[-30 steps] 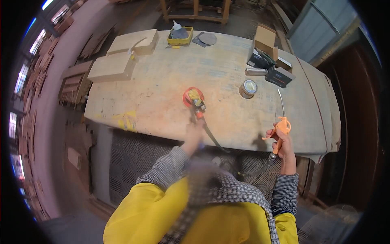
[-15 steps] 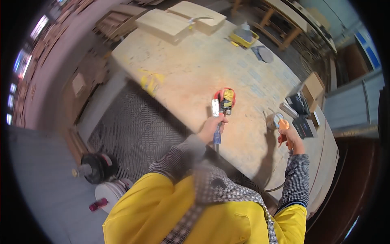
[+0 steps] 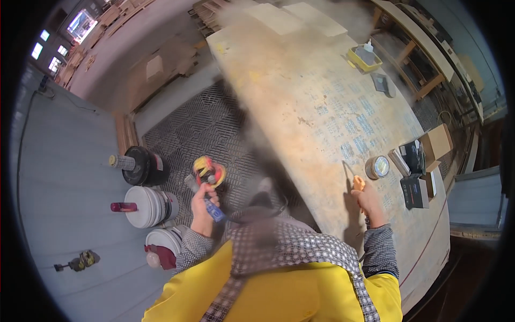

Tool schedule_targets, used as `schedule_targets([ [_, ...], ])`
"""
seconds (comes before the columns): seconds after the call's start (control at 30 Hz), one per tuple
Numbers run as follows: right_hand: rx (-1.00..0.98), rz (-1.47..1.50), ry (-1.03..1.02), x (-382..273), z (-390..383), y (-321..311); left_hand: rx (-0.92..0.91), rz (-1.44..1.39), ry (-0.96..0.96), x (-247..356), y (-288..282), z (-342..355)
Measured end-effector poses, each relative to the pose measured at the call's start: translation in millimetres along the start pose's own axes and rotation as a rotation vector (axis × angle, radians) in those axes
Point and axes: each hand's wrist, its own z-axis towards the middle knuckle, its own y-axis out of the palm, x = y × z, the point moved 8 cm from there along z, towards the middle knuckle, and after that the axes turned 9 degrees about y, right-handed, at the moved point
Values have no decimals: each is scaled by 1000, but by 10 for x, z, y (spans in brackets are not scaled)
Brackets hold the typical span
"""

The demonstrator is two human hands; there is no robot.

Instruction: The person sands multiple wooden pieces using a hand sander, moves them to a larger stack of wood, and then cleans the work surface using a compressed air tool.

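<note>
My left hand [image 3: 201,213] is closed around the blue handle of a sander [image 3: 209,173] with a red round pad and yellow tape on its body. It holds the tool off the table's left side, above the dark floor mat [image 3: 185,121]. Over the wooden tabletop [image 3: 300,129], my right hand [image 3: 371,205] grips an orange air blow gun [image 3: 359,183], its thin nozzle pointing toward the far side. Just right of the nozzle stands a round tin or roll [image 3: 377,167]. Pale dust [image 3: 241,32] hangs over the far end of the table, blurring the boards there.
Open cardboard boxes [image 3: 434,145] and a black box [image 3: 414,192] lie at the table's right. Farther back are a yellow tray with a bottle [image 3: 365,58] and a grey pad [image 3: 382,85]. Several buckets, including a white one [image 3: 152,207], line the left wall.
My left hand has carried the sander leftward off the tabletop, over the floor mat. The blow gun stays in my right hand. A dust haze has appeared at the far end, and the view has shifted.
</note>
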Motion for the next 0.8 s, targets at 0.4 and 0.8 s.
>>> schedule_targets([
  [0.4, 196, -204, -311, -348, 322, 783, 6, 582, 194, -547, -2217, -565],
  [0.8, 150, -182, -509, -1359, -53, 1175, -424, 1420, 460, -1261, -2949, -365],
])
